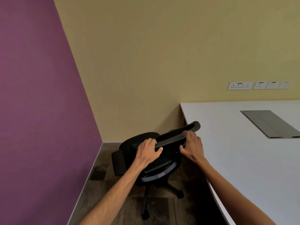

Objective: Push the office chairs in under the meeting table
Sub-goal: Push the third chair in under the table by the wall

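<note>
A yellow wall [146, 62] fills most of the view and meets a purple wall [32, 95] on the left at a corner. Below them a dark wood-patterned floor [162, 208] runs down to the bottom edge. The white meeting table [243, 168] takes up the right side, its far end against the yellow wall and its curved near edge sweeping towards the bottom right. A grey rectangular cover panel [269, 123] is set into the tabletop near the right edge. A row of white wall sockets [258, 85] sits on the yellow wall above the table.

The black office chair [138, 143] stands on the floor in the corner, just beside the table's left edge, not under it. Its backrest top rail [172, 138] points up and right, with the far end overlapping the table edge. An armrest [118, 163] shows on the left and the wheeled star base [162, 190] spreads out below.

Both bare forearms reach in from below. The left hand [148, 151] is closed around the left part of the rail, fingers over the top and thumb underneath. The right hand [192, 146] is wrapped over the rail further right, fingers curled over it and thumb spread towards the left hand
</note>
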The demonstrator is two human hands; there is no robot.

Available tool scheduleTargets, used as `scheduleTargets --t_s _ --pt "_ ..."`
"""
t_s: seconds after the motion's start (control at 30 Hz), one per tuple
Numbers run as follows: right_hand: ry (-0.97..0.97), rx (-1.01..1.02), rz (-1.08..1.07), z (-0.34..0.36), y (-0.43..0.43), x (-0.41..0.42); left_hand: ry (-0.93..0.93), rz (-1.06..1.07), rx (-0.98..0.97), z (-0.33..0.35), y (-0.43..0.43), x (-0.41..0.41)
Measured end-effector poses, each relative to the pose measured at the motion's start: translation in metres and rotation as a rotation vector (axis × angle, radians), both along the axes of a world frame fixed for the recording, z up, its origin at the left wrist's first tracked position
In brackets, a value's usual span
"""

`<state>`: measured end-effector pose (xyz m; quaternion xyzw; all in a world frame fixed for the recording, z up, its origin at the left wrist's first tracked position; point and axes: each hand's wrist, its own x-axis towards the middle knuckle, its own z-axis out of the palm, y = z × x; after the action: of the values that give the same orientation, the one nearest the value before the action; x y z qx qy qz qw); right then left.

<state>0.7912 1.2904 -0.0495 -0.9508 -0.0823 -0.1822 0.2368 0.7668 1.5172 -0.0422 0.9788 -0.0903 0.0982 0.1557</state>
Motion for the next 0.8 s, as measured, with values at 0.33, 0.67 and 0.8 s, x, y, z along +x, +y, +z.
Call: scheduleTargets --t_s 0.33,0.67,0.8 --pt "0.141 -0.361 -0.018 -0.006 -0.013 0.099 0.163 0.061 0.12 -0.012 -0.006 0.058" --pt "0.143 -0.421 0.012 -0.007 0.025 0.114 0.139 0.025 0.176 -0.018 0.047 0.087" --pt "0.203 -0.473 -0.044 -0.016 0.067 0.096 0.155 0.005 0.204 -0.021 0.093 0.093"
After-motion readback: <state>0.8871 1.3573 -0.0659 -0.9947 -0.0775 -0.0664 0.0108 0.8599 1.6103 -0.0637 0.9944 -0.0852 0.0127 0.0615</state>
